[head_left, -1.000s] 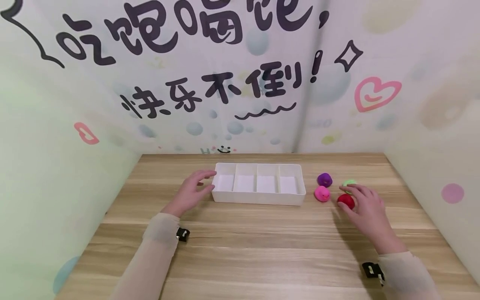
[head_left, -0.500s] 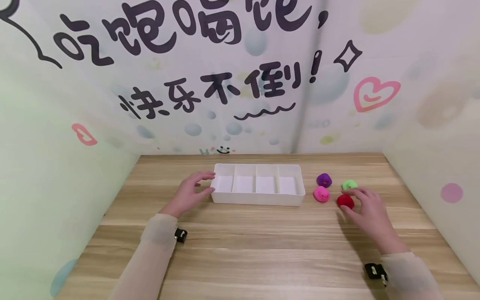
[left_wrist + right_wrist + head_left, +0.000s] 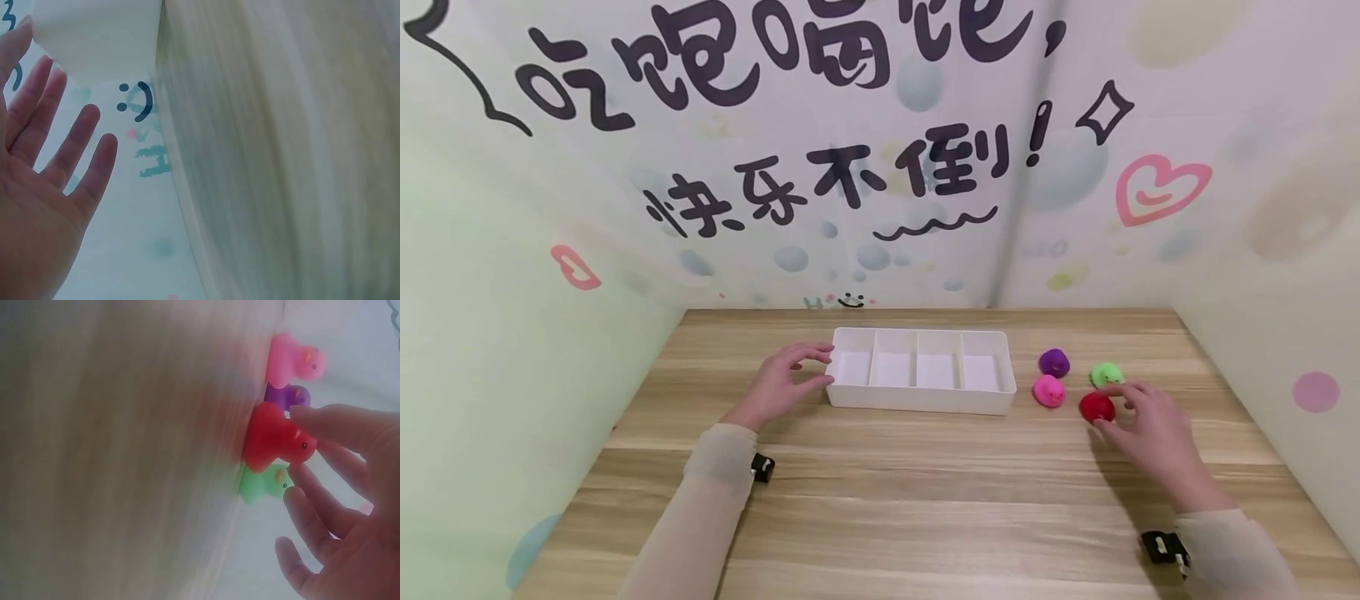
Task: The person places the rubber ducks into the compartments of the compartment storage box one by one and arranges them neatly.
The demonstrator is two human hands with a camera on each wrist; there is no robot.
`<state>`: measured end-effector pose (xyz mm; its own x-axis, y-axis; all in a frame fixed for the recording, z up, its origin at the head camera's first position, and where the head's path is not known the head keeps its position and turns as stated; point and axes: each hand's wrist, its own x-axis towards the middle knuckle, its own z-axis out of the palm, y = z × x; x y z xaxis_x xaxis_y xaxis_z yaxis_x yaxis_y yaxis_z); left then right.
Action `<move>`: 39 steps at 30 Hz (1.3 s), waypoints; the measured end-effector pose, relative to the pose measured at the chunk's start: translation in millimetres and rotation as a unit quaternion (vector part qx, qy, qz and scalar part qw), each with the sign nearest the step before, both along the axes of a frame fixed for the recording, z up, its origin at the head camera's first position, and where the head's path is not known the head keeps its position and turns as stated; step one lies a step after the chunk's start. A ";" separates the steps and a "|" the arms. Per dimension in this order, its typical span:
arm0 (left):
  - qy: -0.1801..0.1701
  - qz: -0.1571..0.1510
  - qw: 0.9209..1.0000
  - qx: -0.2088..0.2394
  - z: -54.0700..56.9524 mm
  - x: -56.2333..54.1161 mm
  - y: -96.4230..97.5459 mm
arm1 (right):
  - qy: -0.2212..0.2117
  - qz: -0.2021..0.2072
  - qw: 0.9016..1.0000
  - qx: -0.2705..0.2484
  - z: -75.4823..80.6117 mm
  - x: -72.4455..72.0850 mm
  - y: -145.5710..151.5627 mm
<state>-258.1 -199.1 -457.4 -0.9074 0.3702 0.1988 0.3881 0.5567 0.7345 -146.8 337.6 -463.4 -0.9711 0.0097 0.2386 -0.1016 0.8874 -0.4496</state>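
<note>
A white four-part box [image 3: 921, 398] stands near the back of the table. My left hand [image 3: 781, 385] is at its left end, thumb and fingers spread and fingertips right at the rim; the left wrist view shows the palm [image 3: 37, 212] facing the box with loosely straight fingers. At the right, my right hand [image 3: 1153, 429] has thumb and fingers on either side of the head of a red rubber duck [image 3: 1096, 407], pinching it. In the right wrist view the red duck [image 3: 269, 437] stands upright, its base at the table surface.
Left of the red duck are a pink duck [image 3: 1048, 391] and a purple duck [image 3: 1055, 362]. A green duck [image 3: 1106, 374] stands just behind it. A printed wall [image 3: 850, 267] closes off the table's back edge; side walls rise left and right.
My right hand has shifted slightly right and toward me, uncovering the green duck and more of the red one. My left hand stays at the box's end.
</note>
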 end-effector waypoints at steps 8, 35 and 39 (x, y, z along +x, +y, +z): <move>0.008 -0.002 1.000 -0.008 -0.5 0.7 0.0 | -0.024 -0.007 1.000 0.002 0.2 -2.0 1.7; -0.008 -0.001 1.000 -0.008 -2.2 -3.3 -3.1 | -0.021 0.015 0.999 -0.023 11.3 -10.5 -4.6; -0.008 0.001 1.000 -0.008 -1.2 -3.7 -3.1 | -0.003 0.024 0.999 -0.022 13.9 -12.9 -7.5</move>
